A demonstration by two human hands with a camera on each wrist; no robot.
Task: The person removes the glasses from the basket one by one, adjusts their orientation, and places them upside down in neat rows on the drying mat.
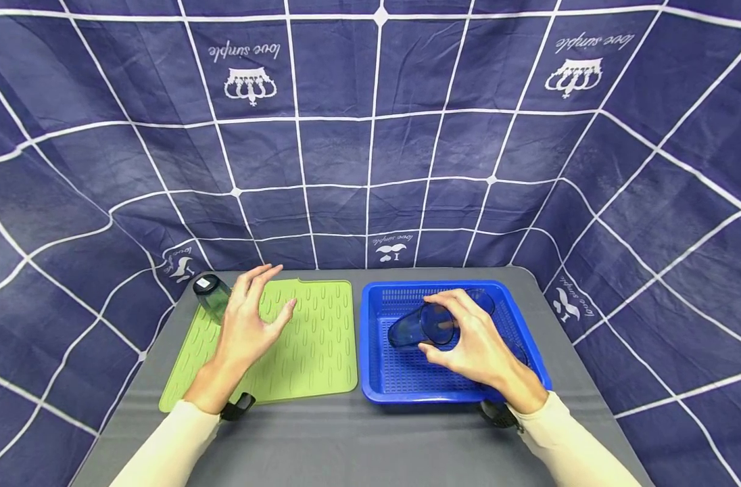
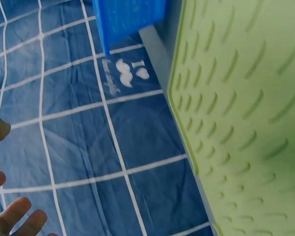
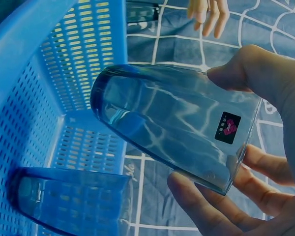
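A clear blue drinking glass point(image 1: 416, 329) lies tilted in my right hand point(image 1: 476, 341), over the blue basket point(image 1: 370, 352). The right wrist view shows thumb and fingers gripping this glass point(image 3: 172, 123) near its rim, where a small dark label sits, its thick base pointing away. My left hand point(image 1: 247, 325) hovers above the green drying mat point(image 1: 322, 338), fingers spread and nothing in them. Just beyond that hand a dark glass point(image 1: 212, 297) stands upside down at the mat's far left corner, partly hidden by the fingers.
More blue glasses stay in the basket, one at the back right point(image 1: 483, 301) and another point(image 3: 73, 201) lower in the right wrist view. Basket and mat sit side by side on a grey table point(image 1: 370, 439). A blue checked cloth point(image 1: 340, 155) hangs behind and at both sides.
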